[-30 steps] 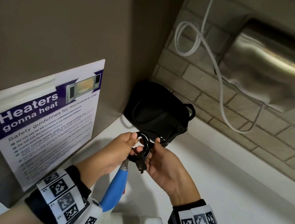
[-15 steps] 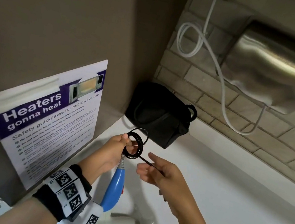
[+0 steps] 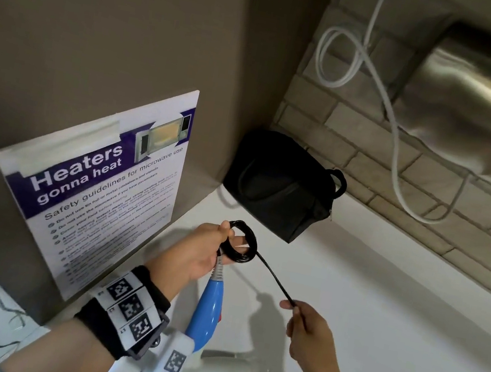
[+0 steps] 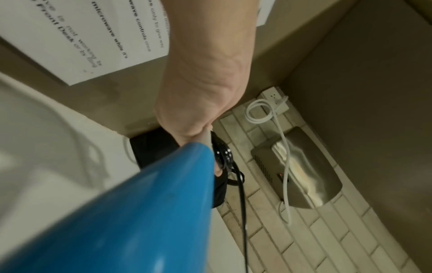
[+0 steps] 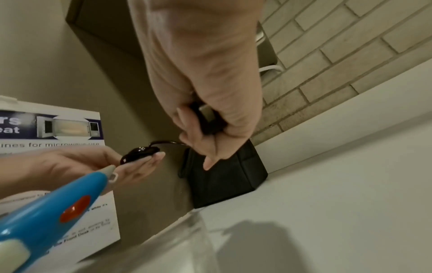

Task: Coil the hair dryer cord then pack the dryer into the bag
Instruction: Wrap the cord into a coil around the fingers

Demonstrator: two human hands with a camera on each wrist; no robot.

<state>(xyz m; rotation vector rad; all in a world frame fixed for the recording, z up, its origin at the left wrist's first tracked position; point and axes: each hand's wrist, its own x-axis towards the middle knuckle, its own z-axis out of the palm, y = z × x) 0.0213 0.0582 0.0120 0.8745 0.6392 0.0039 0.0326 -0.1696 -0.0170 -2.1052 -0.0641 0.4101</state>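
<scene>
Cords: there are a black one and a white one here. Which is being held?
The black cord, coiled in the left hand; the white cord hangs untouched on the brick wall.

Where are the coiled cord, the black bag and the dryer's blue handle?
coiled cord (image 3: 242, 242), head view, right side of loop.
black bag (image 3: 280, 185), head view, front face.
blue handle (image 3: 209, 307), head view, middle of grip.

Glossy cord (image 3: 242, 244) (perhaps plastic), matt bag (image 3: 280, 185)

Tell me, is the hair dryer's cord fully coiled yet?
Partly coiled. The left hand pinches a small black coil, but a straight tail runs from it to the right hand.
</scene>
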